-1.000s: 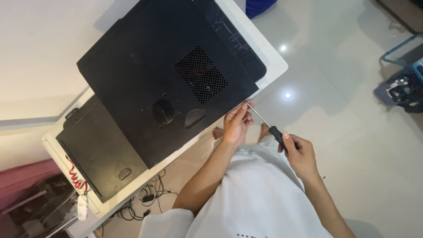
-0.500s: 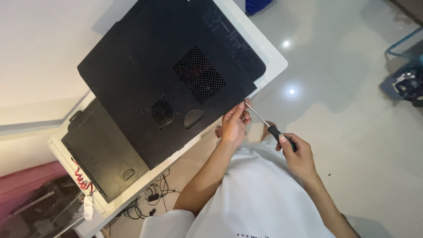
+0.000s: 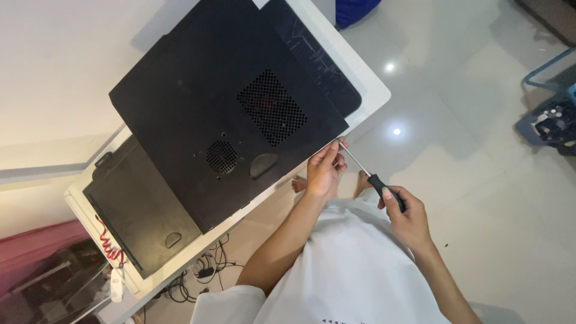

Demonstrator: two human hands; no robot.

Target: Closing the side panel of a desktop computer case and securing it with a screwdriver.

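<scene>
Glossy pale tiled floor, two ceiling-light reflections on it; white table set against a light wall.

Black computer case: lying flat on the table, side panel up, perforated rectangular vent and small round vent in the panel, shallow oval finger recess near the front edge. Corner of the case overhanging the table edge, just above the grip.

Screwdriver: slim metal shaft, black handle; tip at the case corner, shaft slanting down and away toward the body.

Left hand: forearm raised from below, fingers bent, fingertips pinched around the shaft close to the tip, touching the case corner.

Right hand: closed around the black handle, thumb along the top, wrist angled outward, lower than the left.

Second black panel: flat on the table, well beyond the left-hand side of the grip. Red coiled cable hanging by its edge. Tangle of dark cords on the floor below the table. Blue crate far out past the right hand.
</scene>
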